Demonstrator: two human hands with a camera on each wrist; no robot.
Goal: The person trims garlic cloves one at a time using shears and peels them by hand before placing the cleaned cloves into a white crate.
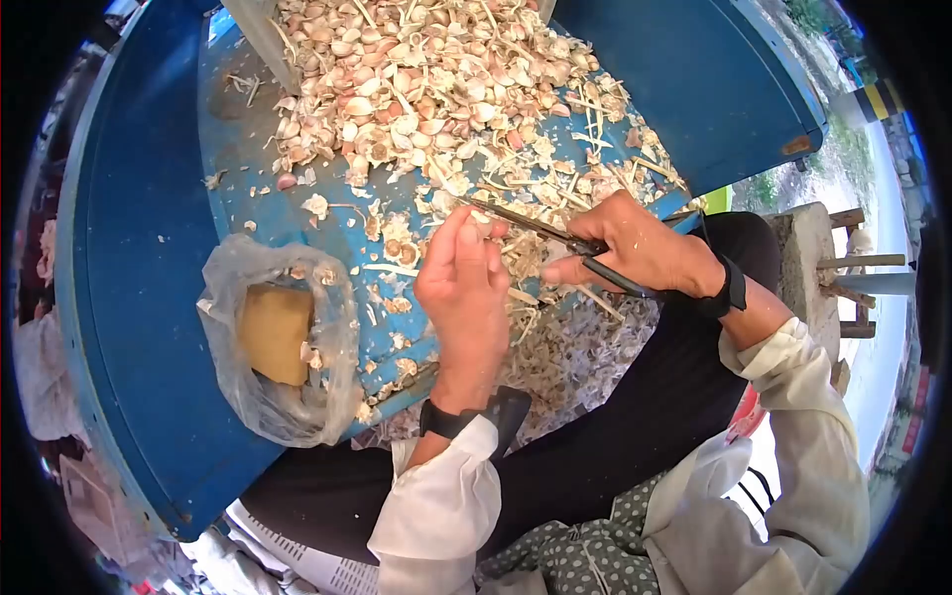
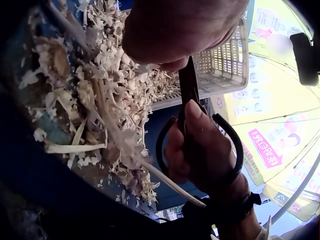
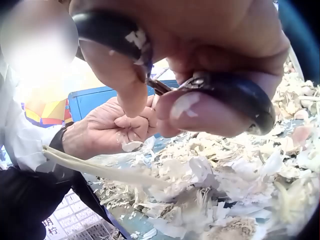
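My right hand (image 1: 645,248) grips a pair of scissors (image 1: 620,278) with black handles, its fingers and thumb through the loops. The dark blades point left, reaching the fingertips of my left hand (image 1: 461,307). Between thumb and fingers, that left hand pinches a small pale garlic clove (image 1: 480,217), mostly hidden by the fingertips. In the left wrist view the scissors (image 2: 189,90) run up to the left hand (image 2: 185,30). The right wrist view shows the handles (image 3: 225,92) close up, with bits of skin stuck on them. A large heap of garlic cloves (image 1: 416,89) lies beyond both hands.
Papery skins and dry stalks (image 1: 535,188) litter the blue metal surface (image 1: 238,188). At left sits a clear plastic bag (image 1: 337,397) with a tan block (image 1: 276,332) in it. More skins (image 1: 585,342) lie below the hands, near the legs. A plastic crate (image 2: 220,70) stands behind the heap.
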